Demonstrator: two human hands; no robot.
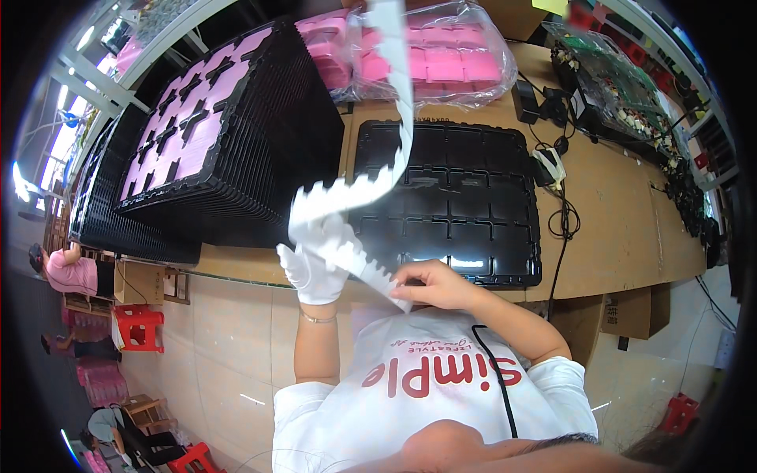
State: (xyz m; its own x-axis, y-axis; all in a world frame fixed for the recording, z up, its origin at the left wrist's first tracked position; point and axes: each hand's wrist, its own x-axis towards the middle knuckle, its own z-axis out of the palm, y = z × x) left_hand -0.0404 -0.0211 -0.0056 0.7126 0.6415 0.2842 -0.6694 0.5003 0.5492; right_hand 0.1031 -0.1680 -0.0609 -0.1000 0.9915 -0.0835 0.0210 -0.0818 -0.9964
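the bare right hand (430,285), before the near edge of the black compartmented tray (453,197), has thumb and fingers pinched together on the end of the white toothed strip (351,195). the gloved left hand (311,272), off the tray's near-left corner, is partly curled with the strip lying across it; blur and overlap prevent telling whether its fingers are closed on the strip. from the right hand the strip's long axis runs left and away to the gloved hand, doubles back rightward over the tray's left part, then rises past the far edge and out of view; the right hand is the nearer to the pinched end. the strip's upper run screens some of the tray. left of the tray, close by, stands a tall stack of black trays (272,134) topped with lilac pieces. beyond its far edge lies a clear plastic bag (501,75) of pink blocks (453,69). right of it, a black cable (562,229) trails over the cardboard-covered table (615,205); farther right rests an electronics assembly (623,110).
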